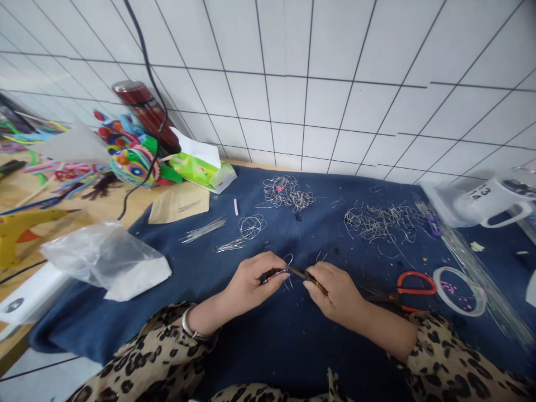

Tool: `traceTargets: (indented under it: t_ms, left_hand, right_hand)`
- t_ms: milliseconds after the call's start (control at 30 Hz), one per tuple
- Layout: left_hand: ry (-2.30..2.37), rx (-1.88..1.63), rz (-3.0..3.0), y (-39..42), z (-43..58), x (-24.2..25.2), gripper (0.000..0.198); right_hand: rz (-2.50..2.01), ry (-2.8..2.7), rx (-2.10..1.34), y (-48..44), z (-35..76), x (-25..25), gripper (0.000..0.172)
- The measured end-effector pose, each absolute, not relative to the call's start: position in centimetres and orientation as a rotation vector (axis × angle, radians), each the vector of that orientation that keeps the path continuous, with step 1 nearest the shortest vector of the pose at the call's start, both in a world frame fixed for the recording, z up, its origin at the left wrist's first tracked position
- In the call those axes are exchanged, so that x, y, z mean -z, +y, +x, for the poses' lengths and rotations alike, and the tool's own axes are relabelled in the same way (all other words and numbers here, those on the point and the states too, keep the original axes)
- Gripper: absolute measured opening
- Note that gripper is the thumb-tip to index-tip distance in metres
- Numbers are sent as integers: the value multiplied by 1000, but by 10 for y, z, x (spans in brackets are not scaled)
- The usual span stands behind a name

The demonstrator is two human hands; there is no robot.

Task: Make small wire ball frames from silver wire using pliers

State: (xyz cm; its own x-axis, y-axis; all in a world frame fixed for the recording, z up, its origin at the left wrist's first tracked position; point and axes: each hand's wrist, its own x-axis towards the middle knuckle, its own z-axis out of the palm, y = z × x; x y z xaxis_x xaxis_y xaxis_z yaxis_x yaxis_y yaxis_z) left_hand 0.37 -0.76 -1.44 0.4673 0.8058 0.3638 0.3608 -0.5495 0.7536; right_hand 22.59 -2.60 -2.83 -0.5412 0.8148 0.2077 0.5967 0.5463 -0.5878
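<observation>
My left hand (253,282) is closed in a pinch on a small piece of bent wire (290,258), with thin loops showing past the fingertips. Its exact shape is partly hidden by the fingers. In my right hand (335,290) is a pair of pliers (298,272) with dark jaws and a bit of yellow on the handle. The jaws point left and meet the wire at my left fingertips. Just beyond the hands lie a round wire frame (252,226) and a small bundle of cut wires (231,244).
Tangled wire (377,221) and another wire heap (288,194) lie on the blue cloth (251,346). Orange-handled scissors (416,283), a clear round dish (460,291) and long wires (481,268) are at right, near a white mug (494,198). A plastic bag (104,257) lies left.
</observation>
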Motion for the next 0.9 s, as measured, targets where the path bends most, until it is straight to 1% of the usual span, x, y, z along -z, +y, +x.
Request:
traceTargets:
  t_ms: [700,900]
  left_hand:
    - [883,-930,2108,-7,4,19,14]
    - [903,-921,2052,-7,5,13,10]
  right_hand:
    - [-1144,-2336,-591,-28,225,26,15]
    - [-1157,-2320,-590,-28,224,25,14]
